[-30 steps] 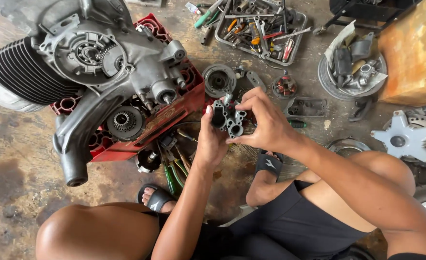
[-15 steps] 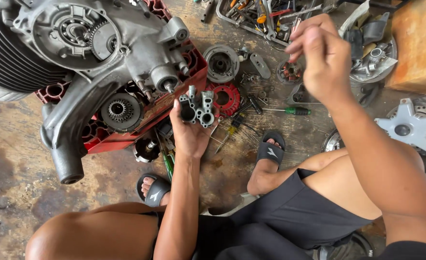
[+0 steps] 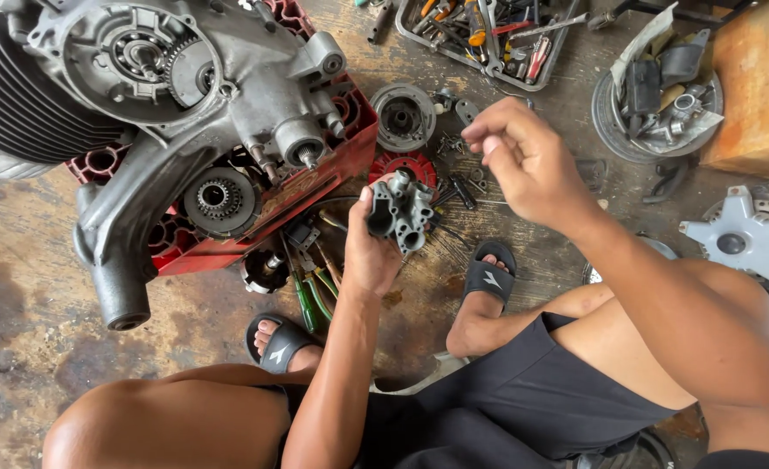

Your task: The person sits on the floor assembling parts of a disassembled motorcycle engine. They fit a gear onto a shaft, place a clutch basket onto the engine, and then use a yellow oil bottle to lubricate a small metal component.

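A stained workshop floor in daylight.
The concrete floor (image 3: 19, 287) was brown, blotched with dark oil patches, and lit evenly; a worn orange-brown wooden block (image 3: 762, 78) stood at the upper right corner.

Repair workshop — engine (image 3: 184, 113), tool tray (image 3: 488, 35).

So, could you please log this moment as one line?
left hand: holds grey carburettor body | right hand: raised, fingers pinched, contents unclear | engine: on red crate

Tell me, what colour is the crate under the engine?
Red, the crate shows plainly in the head view.
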